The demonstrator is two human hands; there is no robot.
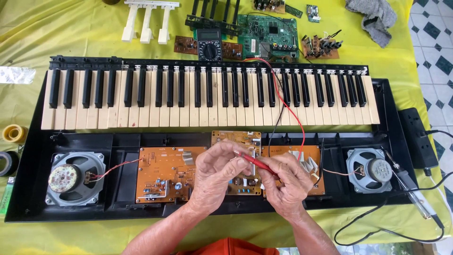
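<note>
The fingers (237,158) of both hands meet over the middle of the opened keyboard, closed on a red test probe (255,162). The left hand (218,172) pinches near its tip, seemingly to steady the point, while the right hand (286,182) wraps the handle end and keeps it angled low over the small centre circuit board (236,138). The probe's red lead (296,113) loops up across the keys (207,99) to the black multimeter (209,45) lying beyond them, dial facing the person — likely so the reading stays in sight.

The keyboard's black shell (394,141) lies open on the yellow-covered bench (56,28), its orange boards (165,172) exposed between two speakers (75,178) — one at each end. A soldering iron (413,189) rests at the right, near the right hand, and tape rolls (14,133) sit at the left edge.
</note>
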